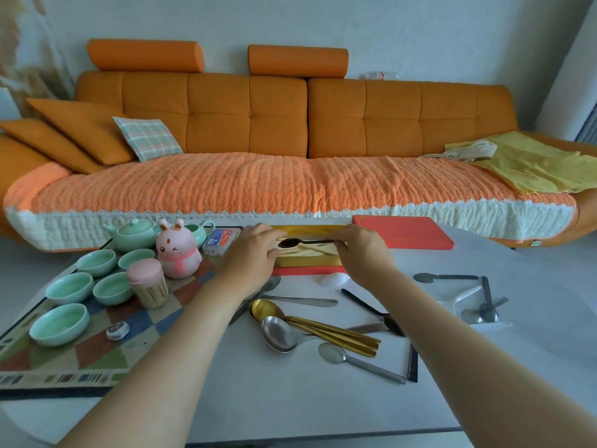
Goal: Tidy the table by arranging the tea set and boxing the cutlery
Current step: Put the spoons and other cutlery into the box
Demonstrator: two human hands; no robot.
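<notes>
A red box with a gold lining [310,261] lies open at the table's far middle. Over it hangs a black spoon [302,242], level, bowl to the left. My right hand [361,250] pinches its handle end. My left hand [255,253] is at the bowl end, fingers curled by the box's left edge; whether it touches the spoon is unclear. Loose on the table nearer me lie gold cutlery [326,328], silver spoons [281,334] and black pieces [371,308]. On the left, a green teapot [132,234], a pitcher [200,232] and several green cups [69,287] stand on a checked mat [80,354].
The red box lid [400,232] lies at the far right of the box. A pink rabbit figure [177,253] and a pink toothpick jar [150,282] stand on the mat. More spoons and white plastic cutlery [478,302] lie at the right. An orange sofa [290,140] runs behind the table.
</notes>
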